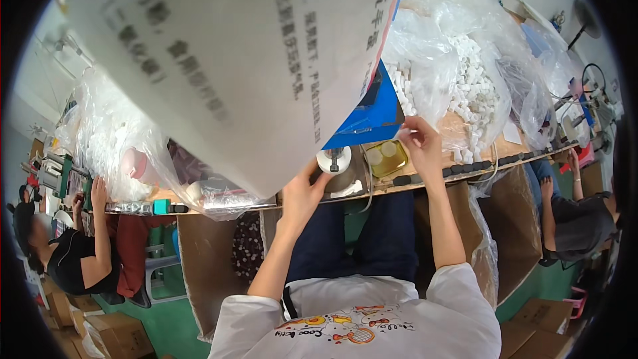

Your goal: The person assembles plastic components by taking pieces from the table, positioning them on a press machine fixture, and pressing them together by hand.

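Person seated at long wooden workbench (425,186). Left hand (302,193) grips edge of large white printed woven sack (226,60), fingers curled closed. Right hand (420,141) pinches small white piece, over yellow square tray (389,157) on bench. Step judged: sorting; next needs careful placement.
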